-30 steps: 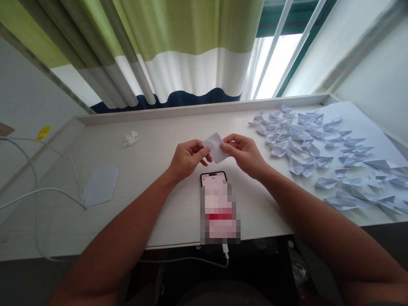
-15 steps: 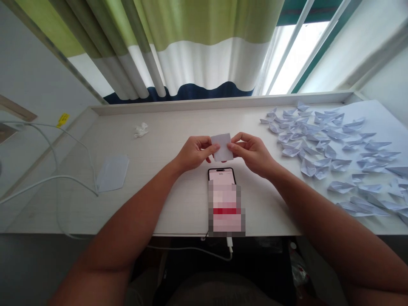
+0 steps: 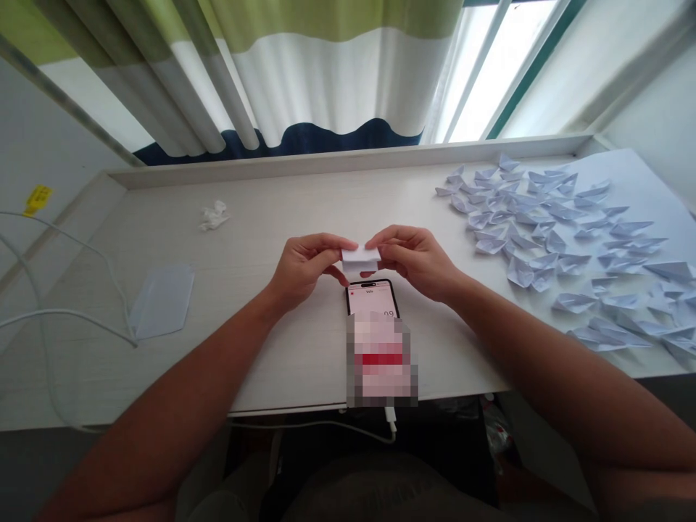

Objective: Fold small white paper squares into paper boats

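"Head view: where's the paper [image 3: 359,259]?"
"Between the left hand [image 3: 305,264] and right hand [image 3: 421,259], fingers pinching both its ends, above the desk [image 3: 304,355], between the front and back edges."

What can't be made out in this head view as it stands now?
All head view:
- Phone: most of its screen, covered by pixelation.
- Folded paper: parts of its edges, covered by the left hand and right hand.
- Paper boats: exact count, since they overlap.
- White cables: far ends, cut off by the left edge.
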`<state>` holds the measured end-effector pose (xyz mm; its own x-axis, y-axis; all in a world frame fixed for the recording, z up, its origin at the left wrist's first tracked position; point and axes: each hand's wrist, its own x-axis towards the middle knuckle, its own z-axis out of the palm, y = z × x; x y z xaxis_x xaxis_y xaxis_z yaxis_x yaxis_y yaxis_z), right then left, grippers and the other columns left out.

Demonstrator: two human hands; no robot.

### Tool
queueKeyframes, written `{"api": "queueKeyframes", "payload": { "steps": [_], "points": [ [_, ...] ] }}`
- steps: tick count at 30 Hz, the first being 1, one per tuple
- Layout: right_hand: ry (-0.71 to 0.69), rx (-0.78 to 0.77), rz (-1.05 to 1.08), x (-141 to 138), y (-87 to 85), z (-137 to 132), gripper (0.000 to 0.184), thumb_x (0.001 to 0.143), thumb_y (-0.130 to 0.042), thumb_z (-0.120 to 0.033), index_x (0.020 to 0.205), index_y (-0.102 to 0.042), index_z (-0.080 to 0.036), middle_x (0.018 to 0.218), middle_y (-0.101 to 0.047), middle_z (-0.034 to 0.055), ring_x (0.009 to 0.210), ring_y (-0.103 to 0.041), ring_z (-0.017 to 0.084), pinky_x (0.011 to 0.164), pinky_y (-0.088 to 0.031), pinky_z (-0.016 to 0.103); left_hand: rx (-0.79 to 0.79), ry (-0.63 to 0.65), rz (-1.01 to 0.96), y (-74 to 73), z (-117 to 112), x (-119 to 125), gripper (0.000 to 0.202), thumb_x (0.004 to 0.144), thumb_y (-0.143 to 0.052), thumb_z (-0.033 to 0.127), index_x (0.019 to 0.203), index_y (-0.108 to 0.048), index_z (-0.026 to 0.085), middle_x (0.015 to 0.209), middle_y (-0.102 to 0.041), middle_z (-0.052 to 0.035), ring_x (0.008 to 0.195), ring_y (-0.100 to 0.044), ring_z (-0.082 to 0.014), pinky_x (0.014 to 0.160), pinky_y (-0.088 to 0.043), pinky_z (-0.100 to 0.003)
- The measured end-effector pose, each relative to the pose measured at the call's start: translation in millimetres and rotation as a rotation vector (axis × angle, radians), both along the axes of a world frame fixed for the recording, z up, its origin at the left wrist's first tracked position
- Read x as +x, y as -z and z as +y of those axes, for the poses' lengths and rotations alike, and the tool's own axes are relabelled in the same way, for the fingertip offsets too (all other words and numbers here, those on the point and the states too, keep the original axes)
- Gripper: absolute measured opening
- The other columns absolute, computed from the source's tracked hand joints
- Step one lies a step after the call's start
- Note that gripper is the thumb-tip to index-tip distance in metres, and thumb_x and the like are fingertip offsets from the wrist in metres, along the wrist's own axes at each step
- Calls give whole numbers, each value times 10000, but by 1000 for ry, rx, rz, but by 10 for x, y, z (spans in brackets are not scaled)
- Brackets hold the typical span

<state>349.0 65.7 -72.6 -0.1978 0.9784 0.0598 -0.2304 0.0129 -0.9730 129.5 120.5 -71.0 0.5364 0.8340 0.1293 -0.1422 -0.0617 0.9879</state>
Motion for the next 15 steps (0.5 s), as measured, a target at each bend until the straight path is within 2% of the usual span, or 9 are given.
{"api": "queueKeyframes", "payload": {
  "steps": [3, 7, 11, 15],
  "points": [
    [47, 30, -37, -4, -17, -14, 111, 880, -809, -306, 881, -797, -196, 877, -787, 30, 812, -776, 184, 878, -669, 392, 0, 27, -1, -7, -4, 4, 146, 851, -786, 303, 903, -841, 178, 868, -789, -68, 776, -777, -214, 583, -688, -321],
    [63, 71, -90, -33, -26, -33, 236, 837, -889, -387, 852, -762, -189, 848, -793, 38, 803, -770, 189, 790, -674, 367, 72, 9, 53, 4, -23, 21, 181, 816, -867, 322, 907, -828, 170, 843, -785, -58, 721, -759, -183, 558, -664, -278],
    [66, 47, -89, -37, -18, -43, 370, 771, -947, -442, 945, -738, -190, 849, -804, 39, 795, -778, 194, 751, -673, 359, 122, -1, 59, 15, -43, 29, 263, 781, -914, 317, 979, -822, 169, 766, -732, -17, 652, -711, -142, 571, -664, -266],
    [72, 72, -136, 0, -9, -40, 379, 774, -947, -445, 984, -787, -172, 902, -818, 68, 849, -790, 211, 804, -672, 377, 113, 1, 73, 6, -43, 33, 316, 787, -919, 329, 1034, -808, 166, 785, -744, -18, 708, -729, -147, 675, -682, -284]
  ]
}}
